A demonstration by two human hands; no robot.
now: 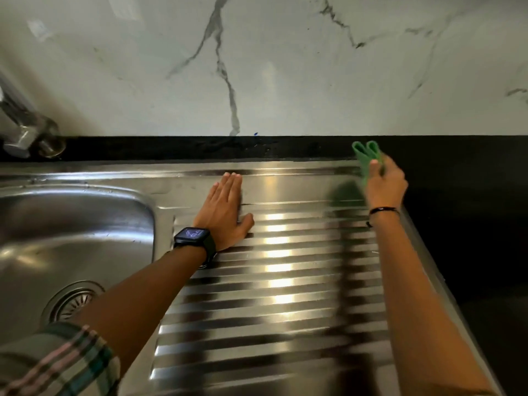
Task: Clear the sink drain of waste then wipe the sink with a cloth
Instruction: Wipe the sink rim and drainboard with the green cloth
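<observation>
— Marble wall, black bench [471, 178], steel sink [71, 224]. Where's the cloth?
— Green cloth [367, 157] at one o'clock, pinched in the right hand [385, 185] at the drainboard's [274, 281] far edge.
— Left hand [225, 212]?
— Fingers [233, 185] straight, flat on the drainboard, holding nothing. Watch [193, 235] digits unreadable. Drain [73, 300] at eight o'clock.

left hand [225, 208] – flat, fingers straight | right hand [385, 185] – curled (gripping), arm extended

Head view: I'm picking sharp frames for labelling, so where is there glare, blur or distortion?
Head view: bright glare patches run down the ridged drainboard; the right hand and green cloth are motion-blurred; the tap at far left is soft; wide-angle bending bows the counter edges.
</observation>
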